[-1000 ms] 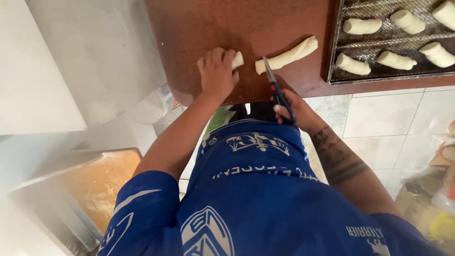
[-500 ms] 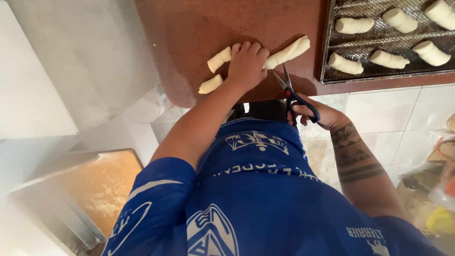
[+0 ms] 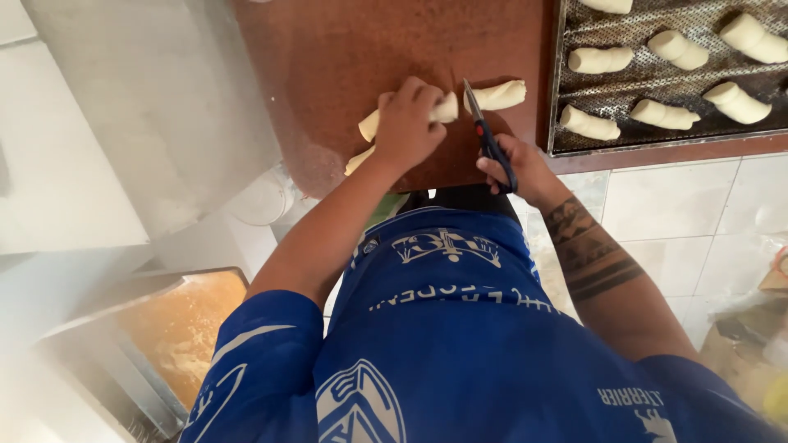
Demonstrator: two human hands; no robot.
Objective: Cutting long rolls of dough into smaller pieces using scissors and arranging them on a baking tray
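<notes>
My left hand [image 3: 409, 125] presses down on a pale dough roll [image 3: 444, 107] lying on the brown wooden board [image 3: 345, 57]. My right hand [image 3: 519, 168] grips blue-handled scissors [image 3: 487, 139]. Their blades point up into the gap between that roll and a separate short dough piece [image 3: 497, 95] to the right. Two smaller cut pieces lie left of my left hand, one [image 3: 368, 127] beside the wrist and another [image 3: 358, 161] nearer the board's edge.
A perforated metal baking tray [image 3: 561, 123] at the upper right holds several shaped dough pieces. White tiled floor [image 3: 681, 230] lies below the board. A metal container with yellowish crumbs [image 3: 176, 328] stands at the lower left, beside a white surface [image 3: 74, 164].
The scissors have moved up into the dough roll, and its right end now lies apart as a separate piece. My left hand has shifted slightly along the roll.
</notes>
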